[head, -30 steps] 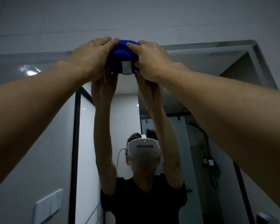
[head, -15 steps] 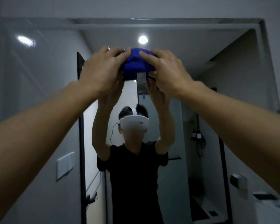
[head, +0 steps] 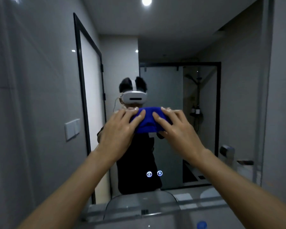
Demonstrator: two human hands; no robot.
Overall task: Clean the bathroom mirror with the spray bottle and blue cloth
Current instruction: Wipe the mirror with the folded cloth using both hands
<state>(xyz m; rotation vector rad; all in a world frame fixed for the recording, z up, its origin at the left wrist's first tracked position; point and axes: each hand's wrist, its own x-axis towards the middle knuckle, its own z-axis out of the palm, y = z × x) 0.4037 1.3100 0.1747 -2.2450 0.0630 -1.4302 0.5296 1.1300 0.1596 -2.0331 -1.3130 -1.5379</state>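
Note:
The bathroom mirror [head: 196, 104] fills most of the view and reflects a person in a black shirt with a white headset. A bunched blue cloth [head: 147, 120] is pressed flat against the glass at mid height. My left hand [head: 120, 128] holds its left side and my right hand [head: 177, 128] holds its right side, fingers spread over it. A small white label hangs under the cloth. A blue cap [head: 201, 225] shows at the bottom edge, possibly the spray bottle's top.
Two lit touch icons [head: 154, 173] glow low on the mirror. The sink basin rim [head: 139, 210] lies below the mirror. A grey tiled wall [head: 284, 96] stands to the right of the mirror frame.
Both hands have dragged the blue cloth down the mirror, from its top edge to about mid height. The view has tilted down with them, bringing the sink into sight.

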